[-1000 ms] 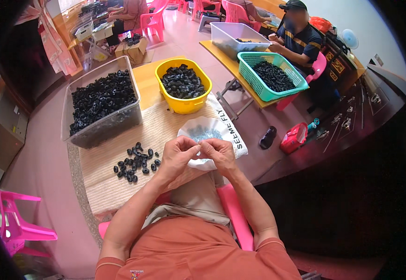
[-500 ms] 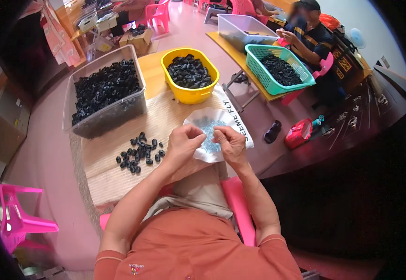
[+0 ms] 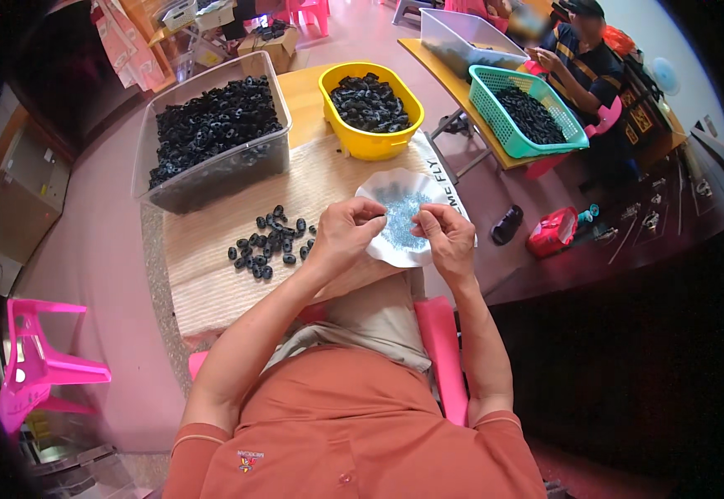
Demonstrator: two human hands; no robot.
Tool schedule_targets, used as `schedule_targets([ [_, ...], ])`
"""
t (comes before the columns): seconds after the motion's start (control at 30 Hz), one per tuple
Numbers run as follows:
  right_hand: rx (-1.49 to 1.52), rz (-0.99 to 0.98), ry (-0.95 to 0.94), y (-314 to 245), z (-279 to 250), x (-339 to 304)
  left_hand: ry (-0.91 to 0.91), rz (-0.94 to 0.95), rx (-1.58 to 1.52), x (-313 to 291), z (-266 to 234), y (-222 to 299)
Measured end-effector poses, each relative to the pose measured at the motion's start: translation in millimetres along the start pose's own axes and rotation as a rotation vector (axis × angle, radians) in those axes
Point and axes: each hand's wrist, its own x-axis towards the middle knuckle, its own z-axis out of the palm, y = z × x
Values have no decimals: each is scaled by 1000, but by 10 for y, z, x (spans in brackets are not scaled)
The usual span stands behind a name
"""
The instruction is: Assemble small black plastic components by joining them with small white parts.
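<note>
Table [image 3: 304, 91]: under the white dish [image 3: 401, 256]; yellow tub [image 3: 379, 148] beyond the dish, clear bin [image 3: 229, 181] farther left, both full of black parts [image 3: 221, 116].
Black pieces [image 3: 273, 239]: scattered left of the dish, stubby barrels, long axes pointing every way.
Silvery bits [image 3: 402, 220]: inside the dish, too small to show direction.
Left hand [image 3: 349, 229], right hand [image 3: 452, 237]: fingertips drawn close over the dish's two sides; whether either clamps anything, I can't make out.
Handwork: seemingly midway; bits plentiful in the dish, finished pieces indistinguishable.
</note>
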Motion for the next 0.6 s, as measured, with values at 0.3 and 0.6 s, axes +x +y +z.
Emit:
schedule_targets([
  [0.3, 179, -36, -187, -151, 177, -138, -62, 20, -81, -276, -35, 123],
  [0.6, 178, -17, -284, -183, 268, -211, -81, 51, -189, -444, -92, 87],
])
